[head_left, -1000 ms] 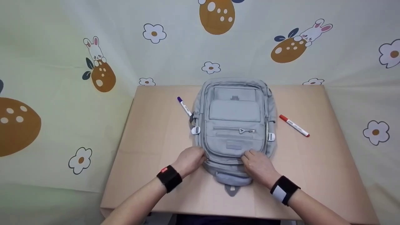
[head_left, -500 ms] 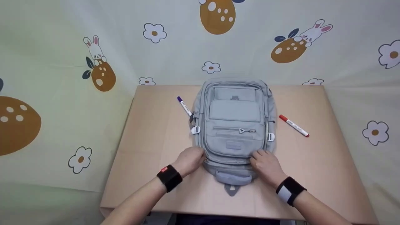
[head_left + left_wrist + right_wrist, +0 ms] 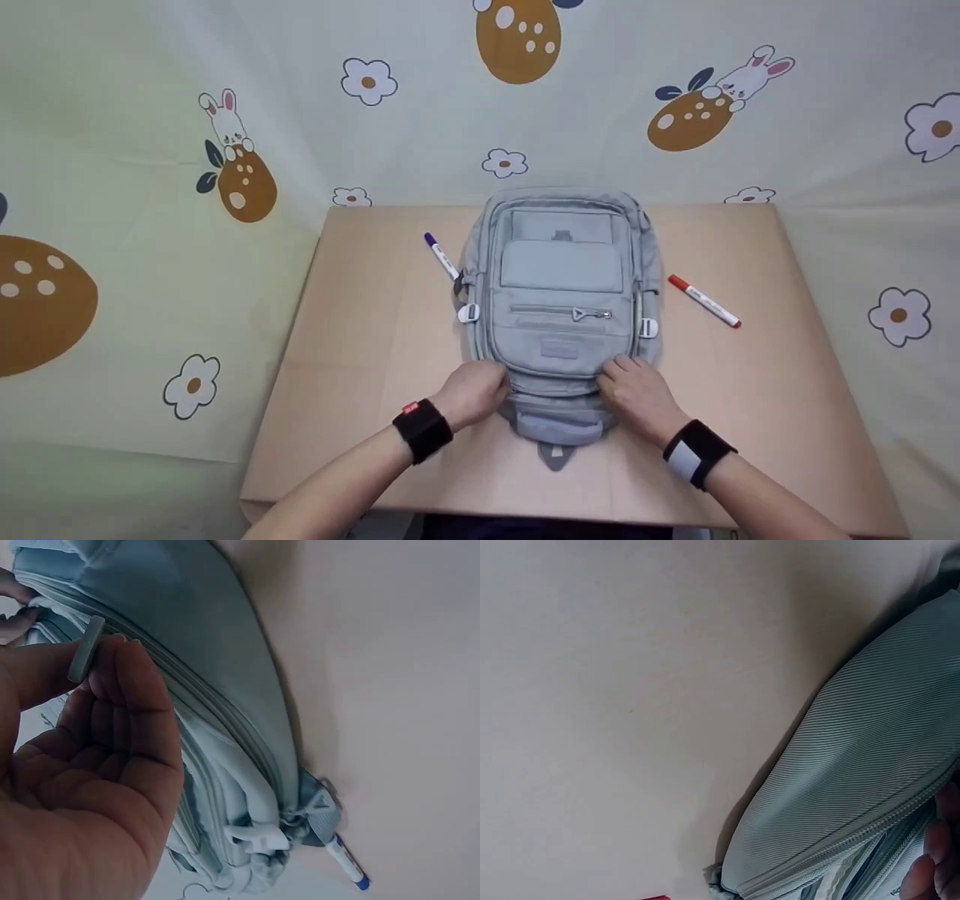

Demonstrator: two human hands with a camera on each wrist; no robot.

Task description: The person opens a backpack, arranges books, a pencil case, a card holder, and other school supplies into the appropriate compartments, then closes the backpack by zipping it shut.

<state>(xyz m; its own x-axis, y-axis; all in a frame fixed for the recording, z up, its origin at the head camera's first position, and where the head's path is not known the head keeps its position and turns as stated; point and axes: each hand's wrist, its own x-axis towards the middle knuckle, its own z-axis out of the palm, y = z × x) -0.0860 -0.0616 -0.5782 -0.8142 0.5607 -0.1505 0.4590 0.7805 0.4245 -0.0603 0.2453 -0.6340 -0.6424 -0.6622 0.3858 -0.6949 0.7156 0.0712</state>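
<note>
A grey backpack [image 3: 562,266] lies on the table with its top handle [image 3: 560,429] toward the near edge. At the near left of the bag, my left hand [image 3: 474,391] pinches a zipper pull [image 3: 86,649] between thumb and fingers, beside the zipper track [image 3: 157,656]. My right hand [image 3: 641,397] grips the bag's fabric at the near right, its fingertips partly hidden in the head view. In the right wrist view, its fingers [image 3: 922,877] curl at the edge near a zipper [image 3: 862,829].
A purple-capped marker [image 3: 441,256] lies at the bag's left, its lower end at a side strap. To the right is a red-capped marker [image 3: 703,301]. The brown-covered table [image 3: 360,315] stands against a patterned cloth backdrop [image 3: 420,135].
My left hand has moved slightly right with the zipper pull along the near side of the bag. The right hand has shifted right from its earliest position, toward the bag's corner.
</note>
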